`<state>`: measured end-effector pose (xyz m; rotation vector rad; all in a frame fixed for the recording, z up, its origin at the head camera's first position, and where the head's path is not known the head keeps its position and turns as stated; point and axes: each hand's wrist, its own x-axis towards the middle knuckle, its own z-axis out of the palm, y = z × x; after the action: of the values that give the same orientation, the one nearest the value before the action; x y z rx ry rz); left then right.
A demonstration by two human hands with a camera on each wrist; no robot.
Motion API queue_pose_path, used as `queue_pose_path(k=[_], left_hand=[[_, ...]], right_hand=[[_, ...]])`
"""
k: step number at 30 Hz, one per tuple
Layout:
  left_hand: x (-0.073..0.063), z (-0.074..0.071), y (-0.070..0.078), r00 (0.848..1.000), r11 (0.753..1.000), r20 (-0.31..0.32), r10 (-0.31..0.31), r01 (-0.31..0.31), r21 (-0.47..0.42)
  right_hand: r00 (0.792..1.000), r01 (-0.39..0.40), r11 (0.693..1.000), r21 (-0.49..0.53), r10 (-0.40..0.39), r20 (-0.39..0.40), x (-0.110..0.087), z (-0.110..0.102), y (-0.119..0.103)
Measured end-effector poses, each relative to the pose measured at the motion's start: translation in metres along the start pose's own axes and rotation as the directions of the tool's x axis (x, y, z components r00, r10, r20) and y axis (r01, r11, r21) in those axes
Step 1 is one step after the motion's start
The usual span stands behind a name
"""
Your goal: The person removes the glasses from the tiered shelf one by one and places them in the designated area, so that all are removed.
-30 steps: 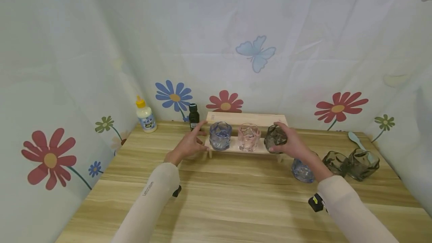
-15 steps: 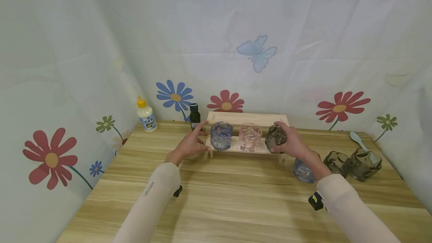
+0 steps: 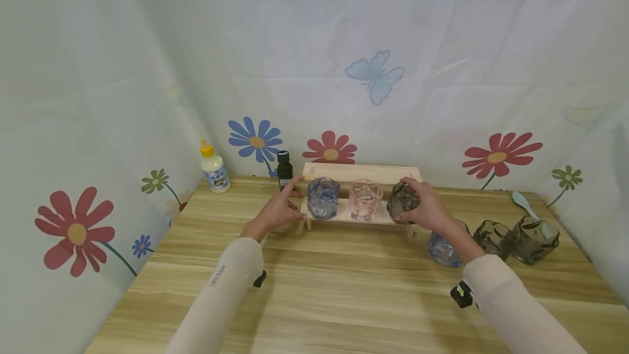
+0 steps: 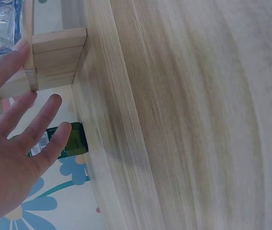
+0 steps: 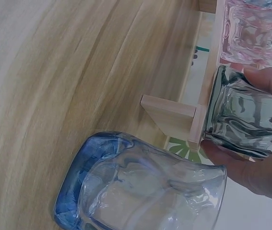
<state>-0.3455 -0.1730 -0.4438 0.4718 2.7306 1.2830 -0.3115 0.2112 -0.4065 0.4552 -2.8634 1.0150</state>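
Note:
A small two-tier wooden rack (image 3: 362, 171) stands at the back of the table. On its lower shelf, from left to right, are a blue glass (image 3: 322, 199), a pink glass (image 3: 366, 201) and a dark grey glass (image 3: 402, 204). My right hand (image 3: 428, 209) holds the grey glass at the rack's right end, thumb and fingers on opposite sides. My left hand (image 3: 275, 212) is at the rack's left end, its thumb touching the shelf's end beside the blue glass. The other left fingers (image 4: 44, 115) are spread and hold nothing.
A dark green bottle (image 3: 284, 170) stands behind my left hand. Farther left is a yellow-capped bottle (image 3: 215, 171). Below my right forearm sits another blue glass (image 3: 444, 246), with two dark glasses (image 3: 533, 240) and a pale blue spoon (image 3: 524, 204) to its right. A flowered curtain hangs behind.
Both hands keep their places at the rack, and the glasses stay where they were. The whole head view has shifted slightly.

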Motion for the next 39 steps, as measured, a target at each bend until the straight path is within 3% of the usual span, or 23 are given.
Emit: queue_pose_path(k=[8, 20, 28, 39], left_hand=[[0.0, 0.001, 0.002, 1.0, 1.0, -0.007, -0.002, 0.002, 0.008], [-0.001, 0.0, 0.001, 1.0, 1.0, 0.001, -0.008, 0.008, -0.008], [0.0, 0.0, 0.0, 1.0, 1.0, 0.005, 0.01, -0.01, -0.008], [0.001, -0.001, -0.001, 1.0, 1.0, 0.002, -0.005, 0.005, 0.009]], right_hand=[[0.999, -0.037, 0.999, 0.007, 0.037, 0.005, -0.004, -0.005, -0.001], [1.0, -0.021, 0.999, -0.026, 0.021, 0.014, -0.021, -0.022, -0.014], [0.998, 0.053, 0.997, -0.063, -0.054, -0.014, -0.044, -0.035, -0.025], [0.998, 0.059, 0.991, -0.122, -0.059, 0.0, -0.083, -0.041, -0.034]])
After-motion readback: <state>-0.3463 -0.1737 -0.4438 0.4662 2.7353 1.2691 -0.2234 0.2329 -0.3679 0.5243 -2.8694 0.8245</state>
